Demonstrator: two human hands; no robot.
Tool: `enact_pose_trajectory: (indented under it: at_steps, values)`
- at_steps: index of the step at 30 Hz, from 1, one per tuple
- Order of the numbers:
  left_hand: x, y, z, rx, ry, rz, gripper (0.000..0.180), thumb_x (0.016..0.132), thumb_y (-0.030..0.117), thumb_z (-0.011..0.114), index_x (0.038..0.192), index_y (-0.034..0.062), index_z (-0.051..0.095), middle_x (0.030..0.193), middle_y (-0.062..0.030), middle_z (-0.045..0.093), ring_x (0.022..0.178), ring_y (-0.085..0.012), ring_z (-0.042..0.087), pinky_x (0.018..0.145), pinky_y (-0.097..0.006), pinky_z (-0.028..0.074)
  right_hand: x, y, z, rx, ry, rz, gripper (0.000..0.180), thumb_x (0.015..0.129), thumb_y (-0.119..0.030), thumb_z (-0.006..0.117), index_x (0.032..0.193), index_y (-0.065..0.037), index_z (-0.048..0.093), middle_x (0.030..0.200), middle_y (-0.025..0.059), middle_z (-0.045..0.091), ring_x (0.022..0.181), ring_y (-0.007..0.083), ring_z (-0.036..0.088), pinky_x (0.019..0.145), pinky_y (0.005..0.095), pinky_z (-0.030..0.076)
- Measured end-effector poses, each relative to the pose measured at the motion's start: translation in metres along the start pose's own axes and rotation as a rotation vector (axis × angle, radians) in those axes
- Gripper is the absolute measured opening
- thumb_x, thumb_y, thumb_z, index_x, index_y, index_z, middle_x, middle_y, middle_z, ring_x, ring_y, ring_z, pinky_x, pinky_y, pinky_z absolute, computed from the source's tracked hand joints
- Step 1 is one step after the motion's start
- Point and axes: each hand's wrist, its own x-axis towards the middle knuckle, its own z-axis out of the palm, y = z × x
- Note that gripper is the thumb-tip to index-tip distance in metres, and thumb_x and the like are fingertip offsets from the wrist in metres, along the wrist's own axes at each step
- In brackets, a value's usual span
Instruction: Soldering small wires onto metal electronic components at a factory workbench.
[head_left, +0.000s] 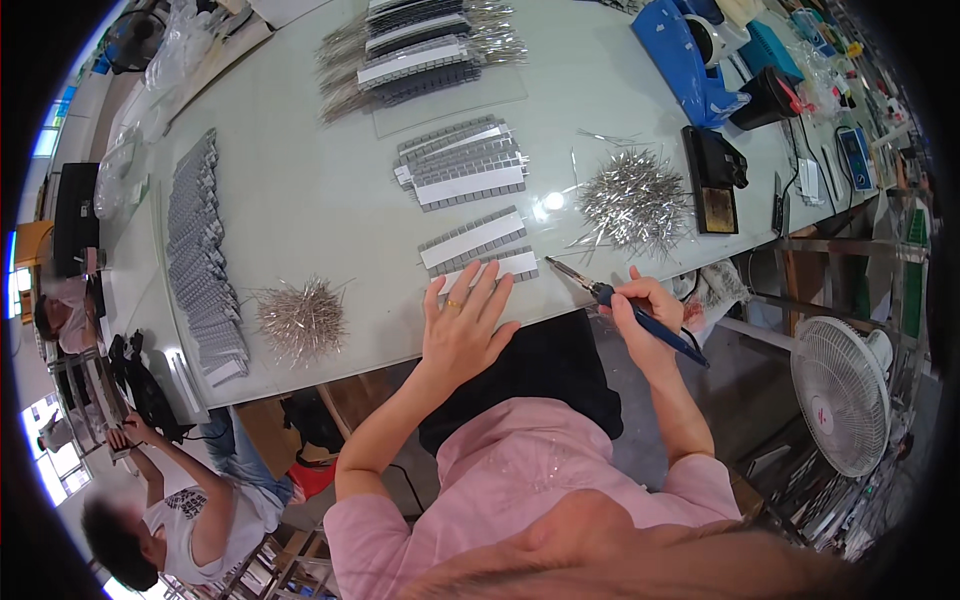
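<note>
My left hand [462, 328] lies flat with its fingers spread, pressing on a grey segmented strip [516, 264] with a white band along it. My fingers cover part of that strip. Just beyond it lies a similar strip [472, 243], and farther off sits a group of strips [470, 182]. In my right hand [648, 318] is a soldering iron [602, 293] with a dark blue handle. Its tip points left, a little to the right of the strip's end and apart from it. A pile of thin metal pins [632, 203] stands beyond the iron.
Another pin pile [300, 318] sits at left, beside a long row of grey strips [197, 255]. Strips with long wires [415, 65] lie at the back. A soldering stand [714, 205], blue tape dispenser [672, 62] and fan [840, 395] are at right. Another person [215, 510] works at lower left.
</note>
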Motion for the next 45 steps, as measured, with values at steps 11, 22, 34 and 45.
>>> enact_pose_trajectory:
  at_steps: [11, 22, 34, 45]
  values:
    - [0.002, 0.001, 0.0, -0.006, -0.001, 0.026, 0.055, 0.085, 0.034, 0.068, 0.134, 0.0118, 0.057, 0.144, -0.008, 0.05, 0.133, -0.0261, 0.045, 0.108, -0.051, 0.025, 0.0, 0.008, -0.008, 0.218, 0.006, 0.069, 0.006, 0.089, -0.001, 0.064, 0.09, 0.0, 0.058, 0.079, 0.0047, 0.07, 0.069, 0.0131, 0.071, 0.117, 0.0407, 0.029]
    - [0.004, 0.002, 0.0, 0.004, -0.016, 0.029, 0.054, 0.086, 0.033, 0.068, 0.134, 0.0126, 0.057, 0.145, -0.0071, 0.049, 0.134, -0.0252, 0.044, 0.108, -0.051, 0.025, 0.003, -0.008, -0.007, -0.008, -0.03, -0.027, 0.005, 0.085, -0.001, 0.064, 0.088, -0.002, 0.06, 0.075, 0.0026, 0.067, 0.068, 0.0114, 0.069, 0.118, 0.0472, 0.026]
    - [0.004, 0.002, 0.001, 0.049, -0.005, 0.022, 0.056, 0.086, 0.037, 0.067, 0.135, 0.0121, 0.056, 0.144, -0.0072, 0.05, 0.133, -0.0247, 0.044, 0.111, -0.049, 0.021, 0.009, 0.011, -0.008, 0.144, -0.041, 0.078, 0.006, 0.089, -0.003, 0.064, 0.088, -0.001, 0.058, 0.075, 0.0032, 0.067, 0.065, 0.0123, 0.069, 0.118, 0.0401, 0.026]
    - [0.004, 0.002, 0.002, 0.016, -0.031, 0.023, 0.059, 0.084, 0.033, 0.07, 0.137, 0.012, 0.055, 0.147, -0.0076, 0.047, 0.136, -0.0251, 0.042, 0.11, -0.051, 0.022, 0.017, 0.008, -0.013, 0.13, -0.08, 0.056, 0.007, 0.088, -0.002, 0.065, 0.086, -0.001, 0.059, 0.075, 0.0026, 0.066, 0.066, 0.0113, 0.069, 0.115, 0.039, 0.032]
